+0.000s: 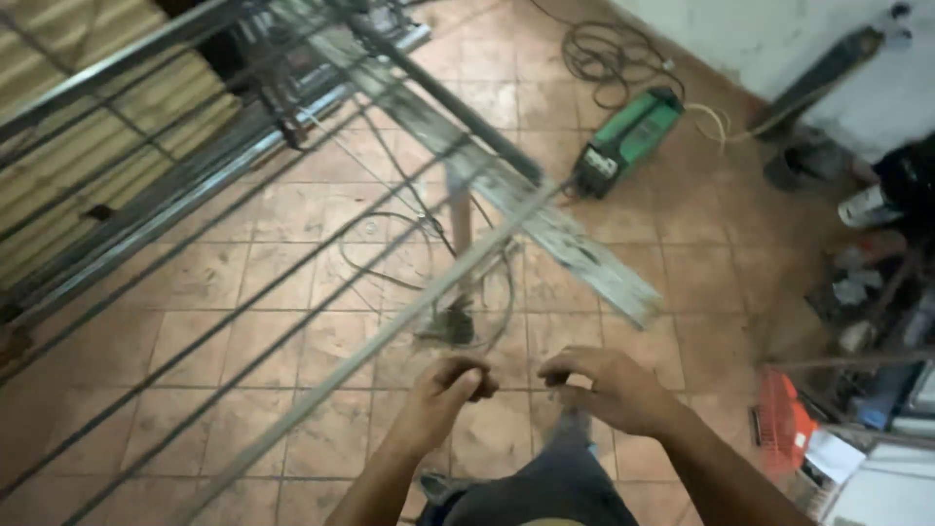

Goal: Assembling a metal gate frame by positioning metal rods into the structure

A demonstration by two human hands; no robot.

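Head view: the left hand [450, 383] and right hand [606, 387] hang close together above the tiled floor [292, 341], fingers curled in; whether they pinch anything I cannot tell through the blur. Just left of them runs a long metal bar [390, 331] of a steel frame. A green welding machine [628, 139] sits well apart.

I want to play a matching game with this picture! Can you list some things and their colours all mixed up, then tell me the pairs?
Things:
1. machine box
2. crate
3. floor tiles
4. cable coil

Colours:
A. black
B. green
C. brown
D. orange-red

Pairs: 1-B, 2-D, 3-C, 4-A
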